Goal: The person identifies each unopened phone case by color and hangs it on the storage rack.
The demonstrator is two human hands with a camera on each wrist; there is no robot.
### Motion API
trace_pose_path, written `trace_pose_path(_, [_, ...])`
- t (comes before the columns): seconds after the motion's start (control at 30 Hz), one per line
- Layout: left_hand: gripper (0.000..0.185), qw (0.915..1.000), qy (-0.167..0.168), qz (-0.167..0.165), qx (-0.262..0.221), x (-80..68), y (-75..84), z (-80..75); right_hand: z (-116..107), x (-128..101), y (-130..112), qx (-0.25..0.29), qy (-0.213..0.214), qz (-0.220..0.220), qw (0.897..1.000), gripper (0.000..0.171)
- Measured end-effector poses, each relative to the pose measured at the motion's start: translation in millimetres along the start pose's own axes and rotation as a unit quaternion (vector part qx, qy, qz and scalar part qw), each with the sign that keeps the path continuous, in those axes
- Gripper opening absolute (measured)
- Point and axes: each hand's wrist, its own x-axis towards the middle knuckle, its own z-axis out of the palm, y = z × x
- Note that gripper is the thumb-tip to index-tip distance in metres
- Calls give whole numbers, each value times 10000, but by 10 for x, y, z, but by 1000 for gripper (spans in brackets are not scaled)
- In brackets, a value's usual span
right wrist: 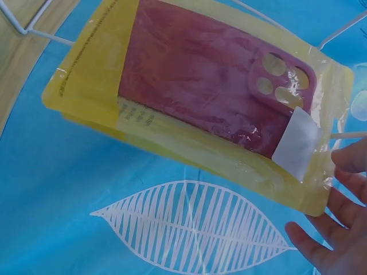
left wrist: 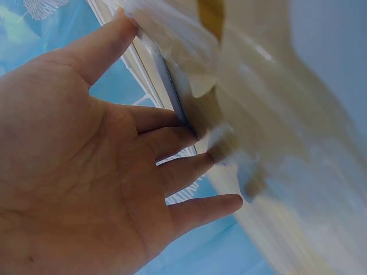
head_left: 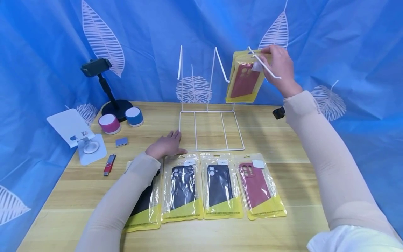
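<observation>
Pinching the top corner of a bagged red phone case [head_left: 243,84] on the white wire rack [head_left: 217,150]'s right prong [head_left: 272,71] with the right hand [head_left: 281,68], resting the left hand [head_left: 165,145], empty and straight-fingered, by the near left corner, probably risking tipping by tugging sideways.

The left hand [head_left: 166,144] lay low, thumb spread, fingers extended; the right arm [head_left: 327,157] stretched out past the desk's [head_left: 204,234] far edge, its hand [head_left: 278,66] raised, fingers bent.
</observation>
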Motion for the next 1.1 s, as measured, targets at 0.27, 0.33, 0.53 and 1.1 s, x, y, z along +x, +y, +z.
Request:
trace_pose_path(0.27, [92,10000,-7,-9,-84,5,12,-3,-74,-531,82,112,996,-834,9915,42])
trace_pose_path(0.33, [92,9999,-41,-4,-94,7,11,-7,-77,-776,103,13,683,-714,9951,50])
trace_pose_path(0.53, [92,9999,-100,3,-109,10,3,-17,11,-1475,204,-698,-1564,-147,9851,84])
trace_pose_path(1.1, [91,9999,-28,36,-117,-19,25,-24,544,-2213,398,-524,-3948,-557,9156,24])
